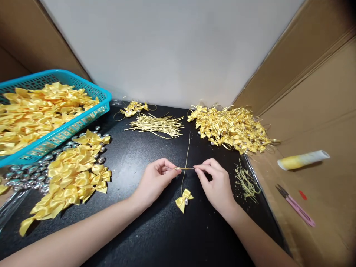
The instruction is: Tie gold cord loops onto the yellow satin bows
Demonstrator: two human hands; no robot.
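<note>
"What have those two hands got hold of?"

"A short stretch of gold cord [188, 168]. The left hand [155, 180] pinches one end between thumb and finger, the right hand [218, 185] pinches the other, and it runs level between them over the black table [133, 237]."

"And that long thin strand [188, 146]?"

"It leads away from a yellow bow [180, 203] and crosses the held piece. Whether the two are knotted there, I can't tell."

"Where's the bow, exactly?"

"Lying on the table, nearer the person than the pinched cord, a silver bead [186, 201] at its middle."

"Plenty more bows on the left."

"Yes, the turquoise basket [96, 113] is heaped with them. Loose silver beads [30, 174] lie beside it, next to a pile of bows [71, 172]."

"And beyond the hands?"

"A bundle of gold strands [155, 125], with a big heap of looped bows [230, 128] to its right. Cord scraps [247, 183] lie near the table's right edge, and the pink snips [299, 210] are on the cardboard [328, 230]."
</note>
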